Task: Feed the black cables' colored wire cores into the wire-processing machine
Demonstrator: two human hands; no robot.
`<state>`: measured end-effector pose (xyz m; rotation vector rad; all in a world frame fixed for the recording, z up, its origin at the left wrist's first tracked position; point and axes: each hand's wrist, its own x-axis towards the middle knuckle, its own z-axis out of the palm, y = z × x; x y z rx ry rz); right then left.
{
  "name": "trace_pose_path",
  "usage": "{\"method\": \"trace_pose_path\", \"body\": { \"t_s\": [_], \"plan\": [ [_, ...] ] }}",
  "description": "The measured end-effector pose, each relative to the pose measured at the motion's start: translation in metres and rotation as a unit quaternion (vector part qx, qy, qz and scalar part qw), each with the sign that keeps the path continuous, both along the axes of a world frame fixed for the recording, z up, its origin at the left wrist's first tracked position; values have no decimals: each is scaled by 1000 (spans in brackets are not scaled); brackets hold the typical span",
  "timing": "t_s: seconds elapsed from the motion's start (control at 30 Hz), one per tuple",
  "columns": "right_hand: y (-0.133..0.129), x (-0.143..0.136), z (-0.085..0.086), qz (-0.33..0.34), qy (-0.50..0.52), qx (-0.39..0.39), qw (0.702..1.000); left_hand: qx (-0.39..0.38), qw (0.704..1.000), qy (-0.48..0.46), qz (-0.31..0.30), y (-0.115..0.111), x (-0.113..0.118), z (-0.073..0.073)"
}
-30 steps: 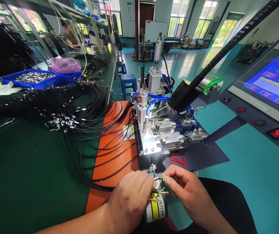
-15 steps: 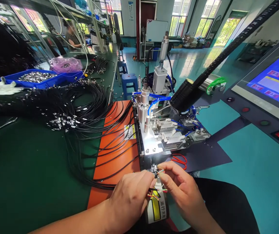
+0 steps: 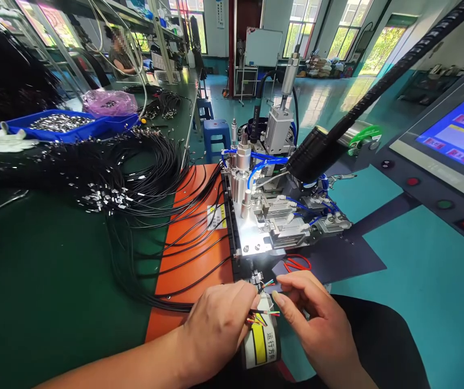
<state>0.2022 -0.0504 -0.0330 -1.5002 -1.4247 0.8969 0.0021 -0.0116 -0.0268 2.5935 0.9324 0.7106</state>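
My left hand [image 3: 224, 319] is closed around several black cables [image 3: 167, 303], whose stripped ends with thin coloured wires [image 3: 265, 313] stick out past its fingers. Just right of those wire ends is my right hand [image 3: 315, 319], its thumb and forefinger apart and nothing visible between them. Above both hands stands a metal machine [image 3: 256, 237] with cylinders and blue air tubes; a small metal fixture [image 3: 256, 276] sits at its front edge, close to my left fingertips. A white roller with a yellow label [image 3: 259, 346] lies below the wires.
An orange plate [image 3: 191, 227] carries more black cables. Bundled cables [image 3: 143, 162] and a blue tray [image 3: 49, 127] of metal parts lie on the green table [image 3: 53, 259]. Red-handled scissors [image 3: 297, 263] lie right of the fixture. A control screen [image 3: 459, 135] stands right. A person [image 3: 120, 54] sits far back.
My right hand has moved slightly right, off the wire ends, and its finger and thumb have parted. My left hand stays in place with the cables. The camera view has shifted a little.
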Motion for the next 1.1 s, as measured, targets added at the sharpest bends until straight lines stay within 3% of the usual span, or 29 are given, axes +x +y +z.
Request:
{"method": "trace_pose_path", "body": {
  "t_s": [0.67, 1.1],
  "plan": [
    [1, 1, 2, 42, -11, -15, 999, -1, 1000, 4, -3, -1, -2, -4],
    [9, -3, 16, 49, 105, -81, 990, 4, 1000, 0, -7, 1, -1, -3]
  ]
}}
